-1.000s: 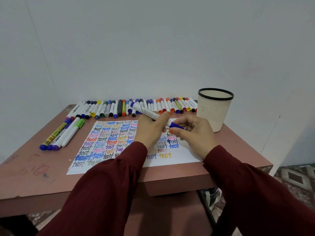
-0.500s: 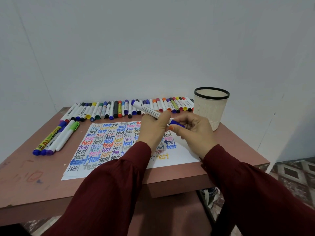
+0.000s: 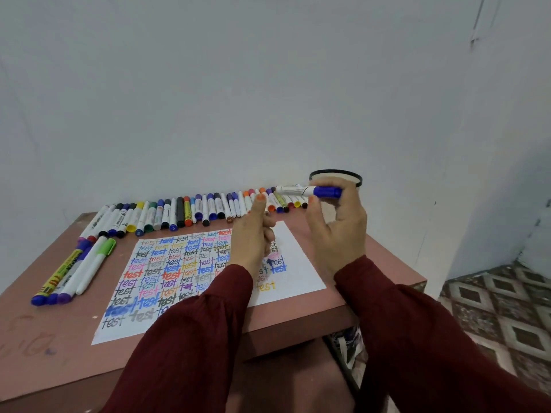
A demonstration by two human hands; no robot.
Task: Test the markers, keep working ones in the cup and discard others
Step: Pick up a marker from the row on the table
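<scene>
Lifted off the paper now, the blue-capped white marker [image 3: 308,191] lies level before the black-rimmed cup [image 3: 356,178]. Right hand [image 3: 337,228] pinches its cap; left hand [image 3: 253,234] hangs loosely curled, empty.

The paper [image 3: 298,263] bears "test" in many colours.

Markers [image 3: 190,210] line up behind the paper [image 3: 301,263], cup [image 3: 335,175] rightmost.

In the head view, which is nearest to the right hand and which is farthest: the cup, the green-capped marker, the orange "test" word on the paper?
From the right hand:
1. Cup: just behind the hand, at the table's back right.
2. Orange "test": on the paper, below and left of the hand.
3. Green-capped marker: far left, in the small side group.
</scene>
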